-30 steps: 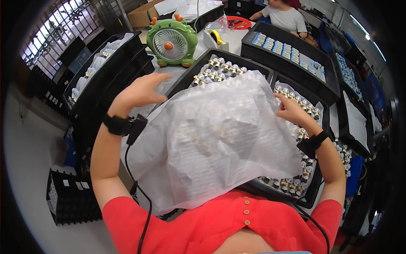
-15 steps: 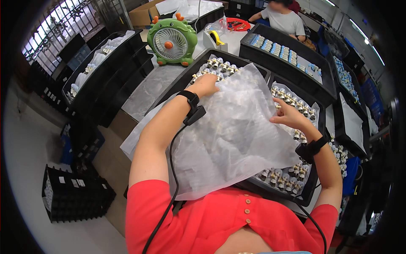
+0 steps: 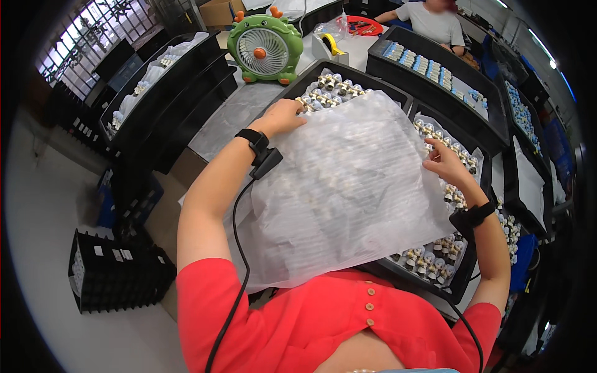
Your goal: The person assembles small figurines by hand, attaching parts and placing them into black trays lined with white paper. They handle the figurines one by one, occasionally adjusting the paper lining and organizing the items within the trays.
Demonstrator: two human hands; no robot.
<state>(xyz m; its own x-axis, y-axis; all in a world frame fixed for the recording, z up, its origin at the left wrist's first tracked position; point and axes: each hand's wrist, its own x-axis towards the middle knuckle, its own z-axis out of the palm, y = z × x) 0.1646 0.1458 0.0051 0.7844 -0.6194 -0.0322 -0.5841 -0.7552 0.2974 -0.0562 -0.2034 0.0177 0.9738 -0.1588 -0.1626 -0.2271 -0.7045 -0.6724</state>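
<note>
1. Two hands are on one big sheet of white foam wrap (image 3: pixel 348 199), and it's spread flat over the black tray (image 3: pixel 398 99) right in front of us, covering most of the rows of small metal-and-white parts (image 3: pixel 329 87). Looks like it's lying there as a cushion layer over the parts.

2. Our left hand (image 3: pixel 283 117) sits at the far left corner of the sheet, fingers curled down onto the edge, pinning it against the tray rim. Whether it's actually pinching the foam or just pressing on it, we can't tell, since the fingertips are tucked under.

3. Our right hand (image 3: pixel 444 165) is on the right edge, fingers bent and gripping the foam margin lightly. That hold keeps the sheet taut between the two hands so it lies without bunching.

4. Parts poke out uncovered at the far edge and along the right side and near right corner, so the sheet isn't squared up on the tray.

5. Both wrists wear black bands; a black cable (image 3: pixel 239 248) runs from the left one down across the red shirt (image 3: pixel 323 323).

6. Further away: a green desk fan (image 3: pixel 265 50) on the table's far left, a tape dispenser (image 3: pixel 329 46) beside it, more black trays (image 3: pixel 460 93) to the right with blue-and-white pieces, and another person (image 3: pixel 435 22) seated at the far end. A black crate (image 3: pixel 118 273) sits on the floor to our near left.
</note>
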